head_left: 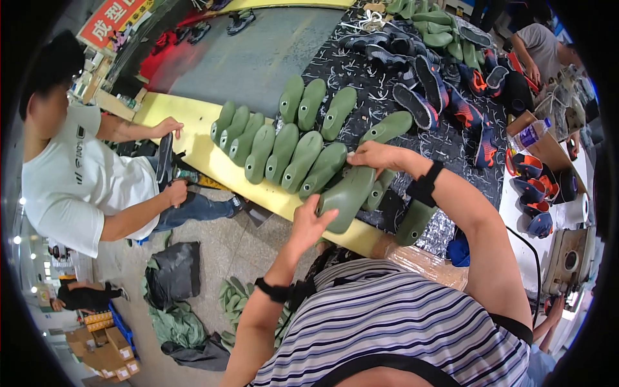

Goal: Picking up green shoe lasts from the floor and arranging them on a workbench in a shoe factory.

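A green shoe last [348,198] is between my two hands over the near edge of the bench. My left hand [309,222] closes round its lower left end, the thumb lying across it. At the upper end, my right hand [379,157] has its fingers bent over the last; their undersides are hidden. Just left of it stands a row of green shoe lasts [260,153], each with a small round hole. Another last [389,127] lies beyond my right hand, and one more last [414,222] rests below my right wrist.
Dark sneakers with orange parts [431,90] are heaped on the black sheet [367,71]. A yellow board [190,111] edges the bench. At the left a co-worker [71,168] handles a dark shoe. Dark bags [174,274] and a pile of lasts [235,297] lie on the floor.
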Demonstrator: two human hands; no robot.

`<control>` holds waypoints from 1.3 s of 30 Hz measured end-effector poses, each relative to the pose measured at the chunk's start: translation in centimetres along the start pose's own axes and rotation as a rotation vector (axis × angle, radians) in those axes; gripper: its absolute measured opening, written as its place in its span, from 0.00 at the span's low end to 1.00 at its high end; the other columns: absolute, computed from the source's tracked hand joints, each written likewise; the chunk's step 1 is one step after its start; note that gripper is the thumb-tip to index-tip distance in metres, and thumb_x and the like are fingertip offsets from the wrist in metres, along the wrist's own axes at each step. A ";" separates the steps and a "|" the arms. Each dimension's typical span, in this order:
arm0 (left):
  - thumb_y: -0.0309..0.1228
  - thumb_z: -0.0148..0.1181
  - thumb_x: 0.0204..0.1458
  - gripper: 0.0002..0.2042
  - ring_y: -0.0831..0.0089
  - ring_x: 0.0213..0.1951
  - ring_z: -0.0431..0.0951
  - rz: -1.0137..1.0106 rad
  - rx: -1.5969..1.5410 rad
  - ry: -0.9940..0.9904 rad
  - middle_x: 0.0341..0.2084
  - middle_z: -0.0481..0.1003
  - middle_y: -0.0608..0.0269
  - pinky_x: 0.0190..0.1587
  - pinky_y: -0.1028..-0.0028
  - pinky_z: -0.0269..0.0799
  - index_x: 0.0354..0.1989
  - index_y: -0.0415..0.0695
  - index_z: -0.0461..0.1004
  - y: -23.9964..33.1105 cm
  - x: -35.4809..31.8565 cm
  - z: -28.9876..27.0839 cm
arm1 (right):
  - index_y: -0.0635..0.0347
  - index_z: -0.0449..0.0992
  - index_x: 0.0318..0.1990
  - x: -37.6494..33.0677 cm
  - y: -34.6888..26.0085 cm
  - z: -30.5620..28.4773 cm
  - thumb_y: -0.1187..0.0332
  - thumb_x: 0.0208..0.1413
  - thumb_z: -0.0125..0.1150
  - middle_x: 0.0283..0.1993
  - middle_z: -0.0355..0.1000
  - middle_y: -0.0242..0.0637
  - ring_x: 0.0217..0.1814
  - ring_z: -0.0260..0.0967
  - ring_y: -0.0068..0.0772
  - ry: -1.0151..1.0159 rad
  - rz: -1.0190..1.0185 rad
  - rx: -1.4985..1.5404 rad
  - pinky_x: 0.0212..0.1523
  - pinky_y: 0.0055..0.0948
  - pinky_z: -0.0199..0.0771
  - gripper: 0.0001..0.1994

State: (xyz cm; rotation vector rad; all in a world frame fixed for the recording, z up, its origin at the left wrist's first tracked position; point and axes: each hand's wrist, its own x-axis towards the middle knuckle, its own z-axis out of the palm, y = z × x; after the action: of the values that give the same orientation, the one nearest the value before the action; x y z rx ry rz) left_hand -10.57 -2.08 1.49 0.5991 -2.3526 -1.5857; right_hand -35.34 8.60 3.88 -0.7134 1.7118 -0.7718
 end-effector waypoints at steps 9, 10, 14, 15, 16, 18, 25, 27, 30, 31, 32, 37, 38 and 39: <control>0.31 0.68 0.41 0.24 0.54 0.38 0.76 0.212 0.201 -0.016 0.36 0.75 0.50 0.39 0.64 0.72 0.47 0.42 0.69 3.7 3.5 2.4 | 0.73 0.67 0.47 -11.3 3.3 -1.9 0.64 0.56 0.55 0.35 0.74 0.48 0.26 0.76 0.38 0.034 0.058 0.592 0.18 0.23 0.75 0.19; 0.36 0.64 0.45 0.26 0.47 0.44 0.72 0.131 0.073 -0.012 0.43 0.71 0.46 0.44 0.59 0.68 0.52 0.42 0.63 3.2 4.3 3.5 | 0.73 0.67 0.47 -12.2 3.8 -2.5 0.65 0.56 0.53 0.35 0.74 0.48 0.26 0.76 0.39 0.088 -0.026 0.670 0.18 0.23 0.75 0.18; 0.33 0.62 0.47 0.32 0.44 0.52 0.64 0.253 0.110 0.056 0.52 0.62 0.39 0.53 0.58 0.61 0.58 0.36 0.54 0.0 6.5 8.5 | 0.73 0.66 0.49 -13.2 4.8 -6.0 0.68 0.57 0.51 0.39 0.73 0.51 0.30 0.76 0.43 0.359 -0.198 0.979 0.22 0.24 0.76 0.17; 0.33 0.59 0.49 0.29 0.45 0.54 0.62 0.305 0.251 0.028 0.53 0.61 0.40 0.56 0.58 0.57 0.58 0.36 0.56 -0.9 6.6 9.6 | 0.73 0.66 0.49 -12.9 4.9 -7.2 0.68 0.57 0.51 0.39 0.73 0.51 0.30 0.76 0.43 0.340 -0.220 0.986 0.22 0.24 0.76 0.17; 0.33 0.56 0.50 0.27 0.45 0.54 0.62 0.350 0.225 -0.022 0.53 0.61 0.42 0.56 0.58 0.57 0.57 0.36 0.57 -1.8 6.9 10.0 | 0.73 0.65 0.50 -12.3 4.9 -8.4 0.68 0.57 0.50 0.40 0.73 0.51 0.32 0.76 0.43 0.414 -0.288 1.024 0.24 0.24 0.77 0.17; 0.31 0.51 0.53 0.22 0.46 0.54 0.62 0.337 0.220 -0.068 0.53 0.62 0.44 0.56 0.58 0.56 0.56 0.36 0.59 -3.4 7.7 10.5 | 0.73 0.64 0.51 -11.0 4.9 -11.4 0.68 0.58 0.49 0.43 0.72 0.51 0.37 0.75 0.41 0.469 -0.428 1.035 0.28 0.24 0.78 0.18; 0.26 0.51 0.51 0.17 0.48 0.51 0.65 0.273 0.217 -0.008 0.50 0.66 0.46 0.54 0.59 0.60 0.49 0.34 0.65 -5.6 8.9 11.3 | 0.75 0.62 0.53 -7.1 8.5 -22.2 0.69 0.59 0.45 0.49 0.69 0.51 0.44 0.73 0.45 0.829 -0.517 1.227 0.39 0.29 0.80 0.19; 0.25 0.52 0.50 0.17 0.47 0.50 0.65 0.334 0.202 -0.004 0.49 0.66 0.46 0.54 0.59 0.60 0.48 0.33 0.65 -5.6 9.0 11.3 | 0.71 0.58 0.59 -5.3 9.2 -26.6 0.71 0.58 0.43 0.56 0.64 0.51 0.55 0.66 0.48 0.964 -0.640 1.153 0.52 0.38 0.72 0.21; 0.25 0.53 0.49 0.16 0.47 0.49 0.66 0.300 0.222 -0.027 0.49 0.66 0.46 0.53 0.59 0.61 0.47 0.33 0.66 -5.4 9.2 11.2 | 0.74 0.56 0.59 -3.7 9.0 -33.4 0.63 0.64 0.39 0.60 0.59 0.54 0.63 0.57 0.48 0.922 -0.722 1.307 0.66 0.39 0.55 0.23; 0.25 0.53 0.49 0.16 0.47 0.49 0.66 0.321 0.224 -0.021 0.49 0.66 0.46 0.53 0.59 0.61 0.46 0.33 0.66 -5.3 9.2 11.2 | 0.75 0.56 0.58 -3.2 8.6 -34.4 0.62 0.64 0.38 0.60 0.58 0.56 0.61 0.59 0.49 0.955 -0.609 1.264 0.63 0.38 0.60 0.23; 0.25 0.53 0.49 0.16 0.47 0.49 0.66 0.276 0.239 -0.026 0.49 0.66 0.46 0.53 0.59 0.61 0.46 0.33 0.66 -5.2 9.3 11.1 | 0.74 0.57 0.57 -2.5 8.2 -34.6 0.63 0.64 0.40 0.59 0.60 0.56 0.59 0.63 0.47 0.813 -0.484 1.180 0.59 0.37 0.65 0.22; 0.22 0.53 0.49 0.17 0.47 0.51 0.66 0.298 0.264 0.002 0.49 0.67 0.44 0.55 0.60 0.61 0.48 0.33 0.66 -5.9 8.9 11.4 | 0.70 0.69 0.47 -3.4 7.9 -26.6 0.65 0.60 0.49 0.44 0.73 0.48 0.42 0.74 0.37 0.586 -0.400 0.666 0.40 0.28 0.76 0.15; 0.23 0.52 0.49 0.17 0.47 0.52 0.66 0.296 0.271 0.011 0.49 0.67 0.44 0.55 0.60 0.61 0.49 0.34 0.66 -6.2 8.6 11.4 | 0.69 0.69 0.47 -5.0 8.2 -24.4 0.64 0.60 0.50 0.43 0.73 0.46 0.42 0.74 0.36 0.659 -0.319 0.608 0.39 0.27 0.75 0.15; 0.27 0.53 0.50 0.17 0.48 0.52 0.65 0.276 0.291 -0.002 0.50 0.65 0.47 0.55 0.60 0.60 0.49 0.34 0.66 -6.4 8.4 11.5 | 0.68 0.70 0.46 -6.7 8.7 -22.2 0.64 0.60 0.50 0.41 0.74 0.45 0.41 0.75 0.35 0.651 -0.335 0.539 0.39 0.27 0.75 0.15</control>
State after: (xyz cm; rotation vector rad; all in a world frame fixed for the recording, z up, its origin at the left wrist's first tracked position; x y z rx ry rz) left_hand -21.51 1.43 -9.04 0.3071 -2.5567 -1.1393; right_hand -55.84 22.33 5.60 -0.3862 1.8273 -1.7667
